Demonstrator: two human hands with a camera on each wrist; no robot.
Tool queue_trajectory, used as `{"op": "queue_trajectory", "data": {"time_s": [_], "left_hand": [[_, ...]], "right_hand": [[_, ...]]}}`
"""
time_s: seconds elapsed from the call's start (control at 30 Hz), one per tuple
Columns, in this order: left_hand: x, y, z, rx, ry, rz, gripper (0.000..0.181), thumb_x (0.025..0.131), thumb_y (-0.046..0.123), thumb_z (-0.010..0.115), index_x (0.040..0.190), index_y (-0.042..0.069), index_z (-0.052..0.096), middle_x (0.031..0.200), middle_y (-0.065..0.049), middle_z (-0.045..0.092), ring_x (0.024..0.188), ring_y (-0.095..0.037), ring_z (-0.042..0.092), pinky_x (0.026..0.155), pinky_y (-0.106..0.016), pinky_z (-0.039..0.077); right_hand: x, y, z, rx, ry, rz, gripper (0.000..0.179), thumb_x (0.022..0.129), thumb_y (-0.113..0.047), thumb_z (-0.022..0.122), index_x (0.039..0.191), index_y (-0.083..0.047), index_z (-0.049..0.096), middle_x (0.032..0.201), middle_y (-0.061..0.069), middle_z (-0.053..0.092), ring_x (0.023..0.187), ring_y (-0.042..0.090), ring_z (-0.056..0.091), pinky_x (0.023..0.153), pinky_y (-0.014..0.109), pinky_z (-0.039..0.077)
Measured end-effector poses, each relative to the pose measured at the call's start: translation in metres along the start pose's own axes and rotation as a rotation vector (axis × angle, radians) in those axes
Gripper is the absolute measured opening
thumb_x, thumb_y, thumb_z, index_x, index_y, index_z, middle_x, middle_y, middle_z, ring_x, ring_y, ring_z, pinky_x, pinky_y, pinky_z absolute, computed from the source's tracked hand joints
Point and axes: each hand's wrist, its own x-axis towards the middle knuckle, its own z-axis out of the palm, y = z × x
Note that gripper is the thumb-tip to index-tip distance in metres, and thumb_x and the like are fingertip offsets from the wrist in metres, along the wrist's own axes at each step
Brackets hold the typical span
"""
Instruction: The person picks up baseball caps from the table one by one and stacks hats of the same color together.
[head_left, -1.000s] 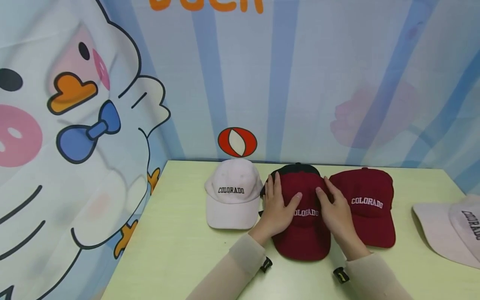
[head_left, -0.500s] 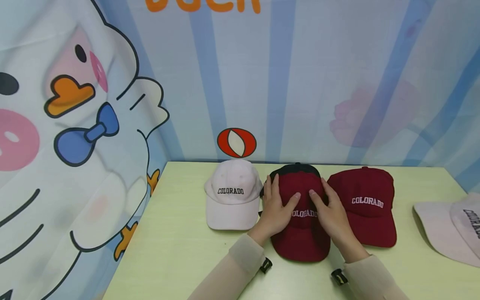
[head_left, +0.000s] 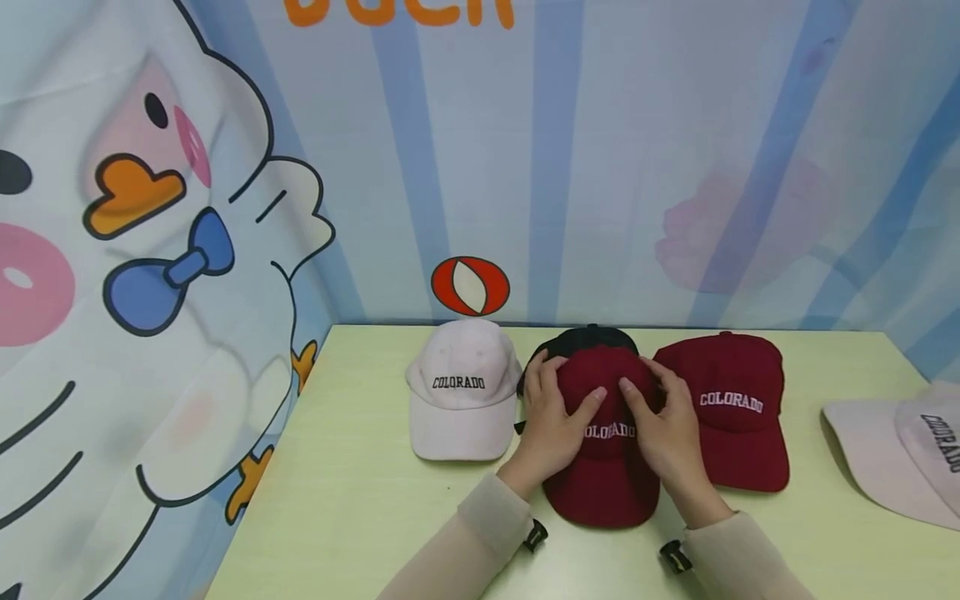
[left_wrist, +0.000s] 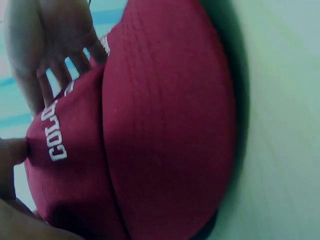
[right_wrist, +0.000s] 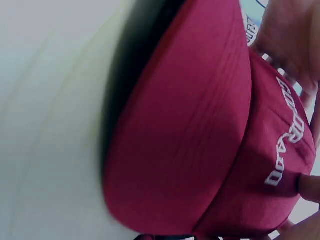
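Observation:
A dark red baseball cap with white COLORADO lettering is between my two hands, its brim towards me. My left hand grips the left side of the crown, thumb on the front panel. Opposite it, my right hand holds the right side, its thumb near the lettering. Behind and partly under this cap lies a black cap, mostly hidden. The left wrist view shows the red brim close up, with a dark edge beneath it. In the right wrist view the lettering on the crown looks creased.
A white COLORADO cap lies to the left. Another dark red cap is just right of my right hand, and a pale cap lies sideways at the far right. The pale yellow table meets a printed cloth backdrop.
My right thumb has moved left across the crown, and the fingers of both hands now bend more. The held red cap has shifted slightly towards me, exposing more of the black one.

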Motion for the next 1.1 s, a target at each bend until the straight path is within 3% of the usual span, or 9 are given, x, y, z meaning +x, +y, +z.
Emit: {"op": "queue_trajectory", "data": {"time_s": [0.17, 0.3, 0.47, 0.67, 0.93, 1.1], "left_hand": [[-0.009, 0.013, 0.004, 0.0, 0.023, 0.058, 0.062, 0.101, 0.043, 0.063, 0.147, 0.013, 0.035, 0.167, -0.012, 0.018, 0.155, -0.033, 0.018, 0.121, -0.06, 0.028], [-0.016, 0.03, 0.009, -0.016, 0.024, 0.108, 0.06, 0.103, 0.04, 0.061, 0.148, 0.012, 0.033, 0.167, -0.014, 0.017, 0.157, -0.038, 0.012, 0.123, -0.07, 0.014], [-0.016, 0.053, 0.019, -0.032, 0.007, 0.162, 0.058, 0.104, 0.04, 0.059, 0.148, 0.013, 0.032, 0.167, -0.011, 0.016, 0.16, -0.039, 0.007, 0.121, -0.075, 0.004], [-0.007, 0.071, 0.043, -0.039, -0.046, 0.184, 0.059, 0.105, 0.041, 0.058, 0.151, 0.015, 0.03, 0.169, -0.005, 0.013, 0.16, -0.029, 0.008, 0.125, -0.07, 0.006], [0.004, 0.091, 0.08, 0.008, -0.072, 0.232, 0.057, 0.105, 0.041, 0.056, 0.151, 0.018, 0.03, 0.168, -0.002, 0.014, 0.158, -0.021, 0.016, 0.124, -0.069, 0.014], [0.011, 0.098, 0.105, 0.017, -0.086, 0.224, 0.056, 0.106, 0.044, 0.054, 0.151, 0.021, 0.03, 0.167, 0.0, 0.016, 0.154, -0.019, 0.021, 0.125, -0.054, 0.023]], "right_hand": [[-0.008, -0.003, 0.0, -0.022, 0.082, -0.034, 0.053, 0.105, -0.031, 0.062, 0.153, -0.014, 0.049, 0.14, 0.017, 0.054, 0.125, 0.028, 0.054, 0.097, 0.031, 0.041], [-0.016, -0.007, -0.009, -0.03, 0.128, -0.074, 0.052, 0.105, -0.028, 0.062, 0.153, -0.013, 0.05, 0.143, 0.015, 0.055, 0.129, 0.026, 0.054, 0.096, 0.018, 0.039], [-0.022, -0.014, -0.03, -0.06, 0.204, -0.116, 0.051, 0.104, -0.026, 0.063, 0.153, -0.019, 0.052, 0.141, 0.014, 0.057, 0.118, 0.007, 0.051, 0.089, 0.009, 0.038], [-0.019, -0.012, -0.061, -0.137, 0.299, -0.128, 0.05, 0.104, -0.025, 0.064, 0.152, -0.022, 0.053, 0.139, 0.015, 0.059, 0.106, -0.009, 0.043, 0.086, 0.02, 0.037], [-0.015, -0.003, -0.096, -0.163, 0.388, -0.066, 0.049, 0.104, -0.029, 0.062, 0.152, -0.025, 0.054, 0.14, 0.013, 0.059, 0.104, -0.013, 0.041, 0.084, 0.011, 0.036], [-0.007, 0.006, -0.115, -0.2, 0.439, -0.048, 0.047, 0.105, -0.031, 0.06, 0.151, -0.028, 0.055, 0.141, 0.012, 0.06, 0.104, -0.013, 0.04, 0.083, 0.014, 0.034]]}}
